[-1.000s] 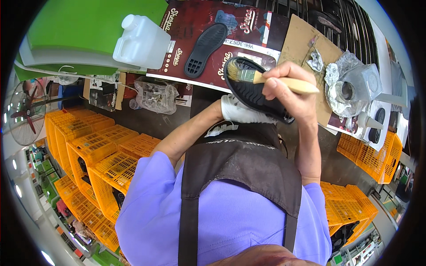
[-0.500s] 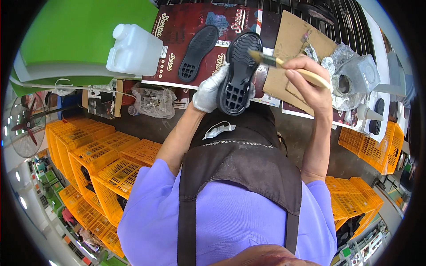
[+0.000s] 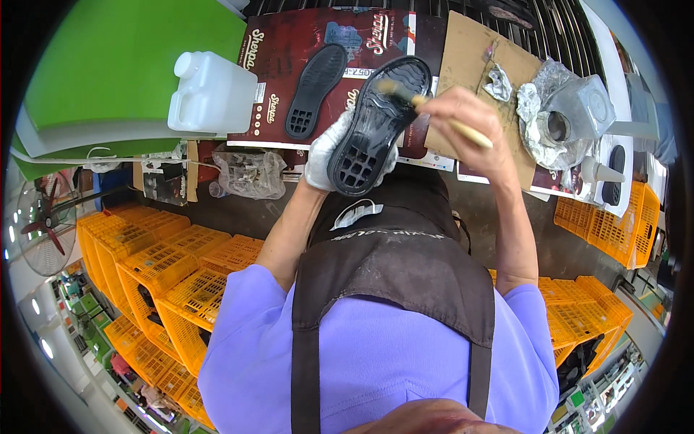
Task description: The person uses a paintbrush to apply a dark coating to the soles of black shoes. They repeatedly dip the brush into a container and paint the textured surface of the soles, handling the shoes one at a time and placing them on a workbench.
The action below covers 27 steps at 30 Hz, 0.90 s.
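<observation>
In a white glove, my left hand [image 3: 325,160] grips a black shoe sole [image 3: 376,126] from beneath, its hollow inner side turned up and its grid of square pockets toward me. Wet, shiny streaks lie across the middle of that sole. My bare right hand [image 3: 468,126] is closed round the pale handle of a paintbrush [image 3: 405,96], whose blurred bristles are over the sole's upper half. A second black sole [image 3: 316,90] lies on the dark red printed cardboard [image 3: 278,54], left of the one I hold.
A white plastic jug [image 3: 213,94] stands at the left. To the right, a clear container [image 3: 585,105] lies tipped amid crumpled plastic, near brown cardboard [image 3: 463,54], a nozzle bottle [image 3: 601,172] and another small sole [image 3: 614,173]. Orange crates [image 3: 195,289] are stacked below left; a fan [image 3: 50,224] stands beyond.
The brush has moved left over the sole, with my right hand following. The sole has tilted, its grid end swinging left. Wet streaks now cover more of its middle.
</observation>
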{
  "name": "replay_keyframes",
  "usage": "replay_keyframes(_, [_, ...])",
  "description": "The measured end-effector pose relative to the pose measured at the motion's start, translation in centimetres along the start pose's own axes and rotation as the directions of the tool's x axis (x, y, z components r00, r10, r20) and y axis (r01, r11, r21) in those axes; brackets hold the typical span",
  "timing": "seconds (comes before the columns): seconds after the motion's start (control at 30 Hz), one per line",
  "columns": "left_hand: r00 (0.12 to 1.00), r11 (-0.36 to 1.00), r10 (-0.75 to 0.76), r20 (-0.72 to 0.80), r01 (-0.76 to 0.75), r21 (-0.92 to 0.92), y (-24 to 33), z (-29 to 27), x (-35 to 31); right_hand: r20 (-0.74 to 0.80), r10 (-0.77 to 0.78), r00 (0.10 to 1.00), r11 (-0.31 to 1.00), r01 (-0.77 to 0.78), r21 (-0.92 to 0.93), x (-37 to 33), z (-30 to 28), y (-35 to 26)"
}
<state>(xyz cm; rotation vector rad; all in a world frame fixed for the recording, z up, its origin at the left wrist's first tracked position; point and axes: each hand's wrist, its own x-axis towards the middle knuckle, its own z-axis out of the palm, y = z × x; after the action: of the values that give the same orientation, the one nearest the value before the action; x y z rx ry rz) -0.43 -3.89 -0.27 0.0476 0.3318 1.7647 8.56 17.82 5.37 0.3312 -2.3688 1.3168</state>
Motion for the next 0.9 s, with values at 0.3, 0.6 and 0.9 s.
replay_keyframes(0.3, [0.99, 0.978, 0.135, -0.048, -0.125, 0.166, -0.3, -0.5, 0.4, 0.017, 0.138, 0.99, 0.99, -0.138, 0.042, -0.3, 1.8, -3.2])
replay_keyframes(0.6, [0.883, 0.924, 0.358, -0.302, -0.291, 0.247, -0.3, -0.2, 1.2, -0.006, -0.058, 0.998, 0.997, 0.058, -0.045, -0.9, 3.8, -3.9])
replay_keyframes(0.9, [0.935, 0.883, 0.301, -0.186, -0.2, 0.424, 0.0, -1.1, -0.1, 0.351, 0.552, 0.757, 0.662, -0.653, 0.368, 1.6, 1.4, -4.8])
